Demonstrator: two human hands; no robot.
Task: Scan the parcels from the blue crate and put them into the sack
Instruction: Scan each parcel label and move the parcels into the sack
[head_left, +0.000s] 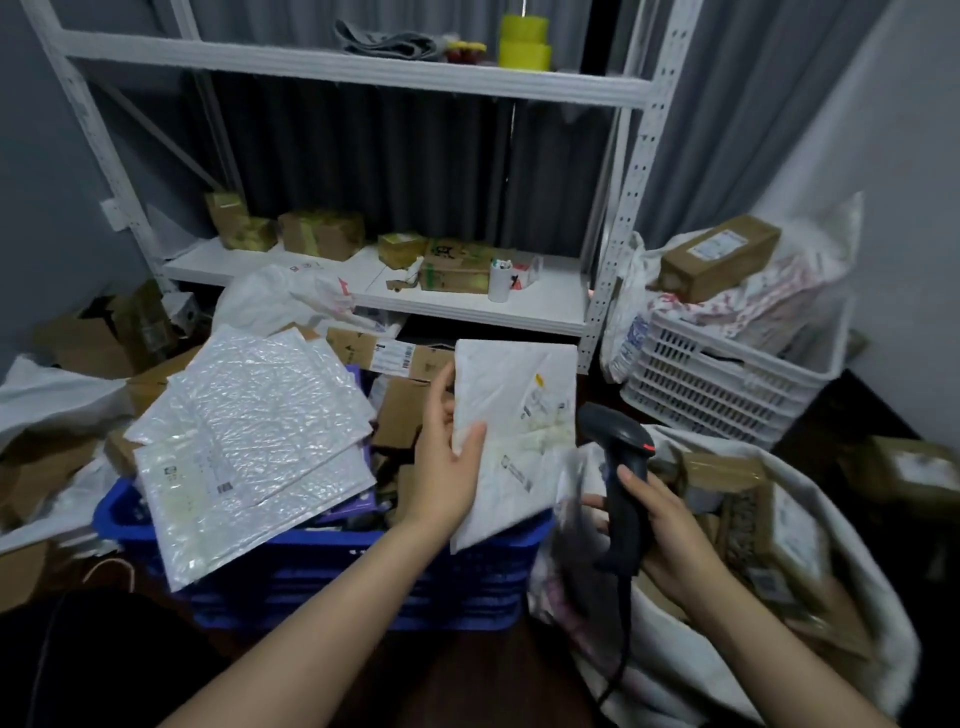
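The left hand (447, 467) pinches a white parcel (519, 410) by its left edge, thumb on the front and fingers curled behind. It holds the parcel upright above the right end of the blue crate (483, 587), with the printed labels facing the camera. The right hand (670, 540) is wrapped round the handle of a black scanner (618, 452). The scanner's head rises just beside the parcel's right edge, and its cable hangs down over the sack's near rim.

Large bubble mailers (249, 431) lie stacked across the crate's left end and overhang its near left corner. Brown boxes (400, 415) are piled along its far edge.

The sack (685, 670) stands open just right of the crate, under the right hand, with labelled cartons (779, 530) inside near its right rim. Beyond the sack is a white crate (717, 384) heaped with bags, and a long box (722, 257) sits on top. A white shelf (467, 301) behind carries small boxes along its back edge.
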